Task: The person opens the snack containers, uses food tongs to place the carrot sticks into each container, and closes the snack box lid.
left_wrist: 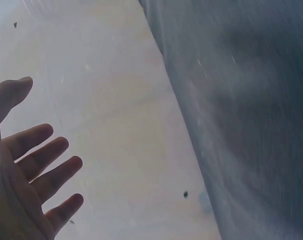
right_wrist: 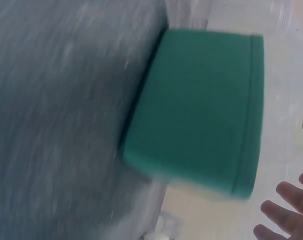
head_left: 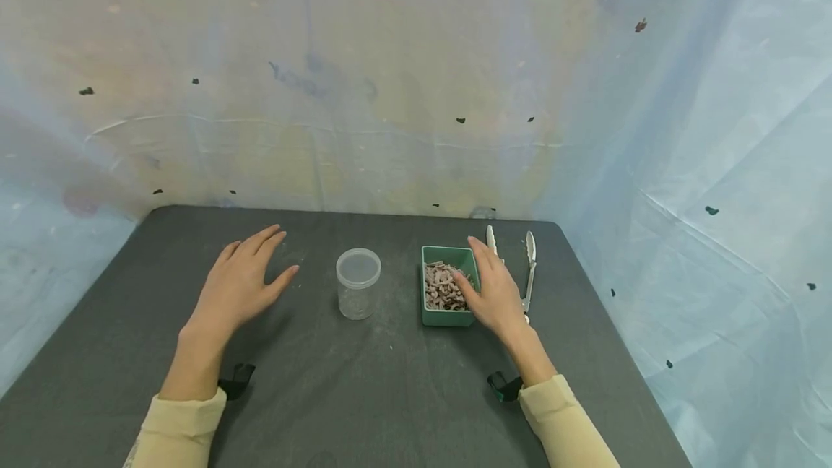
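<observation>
My left hand [head_left: 237,291] is held above the left part of the table, fingers spread and holding nothing; its spread fingers [left_wrist: 56,182] also show in the left wrist view. To its right a clear plastic jar [head_left: 357,302] stands upright with a translucent lid [head_left: 359,268] on top. Farther right is a green rectangular container [head_left: 448,319] with small brownish-grey pieces [head_left: 442,287] inside. Over that container's right side hovers my right hand [head_left: 497,298], fingers extended, overlapping the rim in the head view. The right wrist view shows the container's plain green side [right_wrist: 196,110], with fingertips [right_wrist: 281,212] beyond it.
Metal tongs with pale tips [head_left: 531,248] lie spread on the table, just right of the green container and partly hidden by my right hand. The dark cloth-covered table [head_left: 390,410] ends at a pale patterned curtain [head_left: 390,92] behind and at the sides.
</observation>
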Available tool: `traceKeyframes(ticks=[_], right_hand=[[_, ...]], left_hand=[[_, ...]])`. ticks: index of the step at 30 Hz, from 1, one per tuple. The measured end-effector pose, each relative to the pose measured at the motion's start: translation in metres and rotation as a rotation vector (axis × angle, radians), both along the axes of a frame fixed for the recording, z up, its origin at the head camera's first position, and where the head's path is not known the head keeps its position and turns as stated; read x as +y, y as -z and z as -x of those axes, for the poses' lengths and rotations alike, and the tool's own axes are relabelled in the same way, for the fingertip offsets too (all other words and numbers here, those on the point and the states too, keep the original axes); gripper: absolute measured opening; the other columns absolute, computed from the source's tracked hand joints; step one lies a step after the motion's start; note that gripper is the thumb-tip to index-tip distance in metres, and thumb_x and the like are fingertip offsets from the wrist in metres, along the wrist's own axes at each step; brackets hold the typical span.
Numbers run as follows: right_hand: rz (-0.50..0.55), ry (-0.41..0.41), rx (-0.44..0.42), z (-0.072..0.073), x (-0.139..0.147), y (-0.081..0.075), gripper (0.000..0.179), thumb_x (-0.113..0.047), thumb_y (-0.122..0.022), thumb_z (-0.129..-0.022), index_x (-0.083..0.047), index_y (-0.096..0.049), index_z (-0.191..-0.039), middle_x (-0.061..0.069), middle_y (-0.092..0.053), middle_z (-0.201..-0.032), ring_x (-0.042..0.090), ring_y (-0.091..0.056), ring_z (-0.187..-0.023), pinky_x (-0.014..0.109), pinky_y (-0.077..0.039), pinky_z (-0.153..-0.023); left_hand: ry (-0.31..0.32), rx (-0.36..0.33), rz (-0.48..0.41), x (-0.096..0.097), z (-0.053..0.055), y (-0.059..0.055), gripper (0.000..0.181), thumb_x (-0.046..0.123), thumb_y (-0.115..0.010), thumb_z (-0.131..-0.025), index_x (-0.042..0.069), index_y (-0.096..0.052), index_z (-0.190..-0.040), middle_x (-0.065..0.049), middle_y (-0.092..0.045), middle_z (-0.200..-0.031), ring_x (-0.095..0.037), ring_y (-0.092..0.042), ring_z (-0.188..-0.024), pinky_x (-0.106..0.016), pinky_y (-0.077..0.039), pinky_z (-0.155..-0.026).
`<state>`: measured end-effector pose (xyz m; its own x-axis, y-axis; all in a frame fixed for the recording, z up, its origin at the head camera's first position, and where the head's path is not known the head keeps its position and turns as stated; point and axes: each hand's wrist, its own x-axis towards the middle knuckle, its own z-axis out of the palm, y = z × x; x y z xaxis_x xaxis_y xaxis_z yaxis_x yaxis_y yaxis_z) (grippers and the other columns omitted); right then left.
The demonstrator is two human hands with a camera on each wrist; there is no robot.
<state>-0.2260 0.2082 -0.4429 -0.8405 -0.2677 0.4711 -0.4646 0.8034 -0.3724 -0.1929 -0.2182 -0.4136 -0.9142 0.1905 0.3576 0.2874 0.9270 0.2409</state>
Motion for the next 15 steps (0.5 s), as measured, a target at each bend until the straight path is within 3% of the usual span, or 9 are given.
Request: traceKeyframes(ticks=[9,15], right_hand=[[0.064,-0.078,0.015,-0.005,-0.036,0.002,0.068,-0.031,-0.067,-0.103,-0.008,-0.038,-0.161,0.016,-0.046,-0.159,0.037,-0.051,-0.14,0.057,-0.049,-0.106],[0.11,-0.114,-0.033,-0.007,-0.055,0.003,0.069,-0.032,-0.066,-0.104,-0.01,-0.036,-0.162,0.015,-0.044,-0.16,0.035,-0.049,-0.142,0.057,-0.048,-0.107]], left_hand=[[0.057,0.031,-0.134,0.031,0.009,0.007,0.064,0.032,-0.07,-0.101,-0.001,-0.048,-0.152,-0.022,-0.045,-0.157,-0.046,-0.048,-0.137,-0.067,-0.033,-0.114],[0.117,-0.055,-0.28,0.044,0.012,0.006,0.063,0.035,-0.065,-0.105,0.006,-0.044,-0.157,-0.018,-0.04,-0.161,-0.045,-0.042,-0.143,-0.069,-0.035,-0.111]])
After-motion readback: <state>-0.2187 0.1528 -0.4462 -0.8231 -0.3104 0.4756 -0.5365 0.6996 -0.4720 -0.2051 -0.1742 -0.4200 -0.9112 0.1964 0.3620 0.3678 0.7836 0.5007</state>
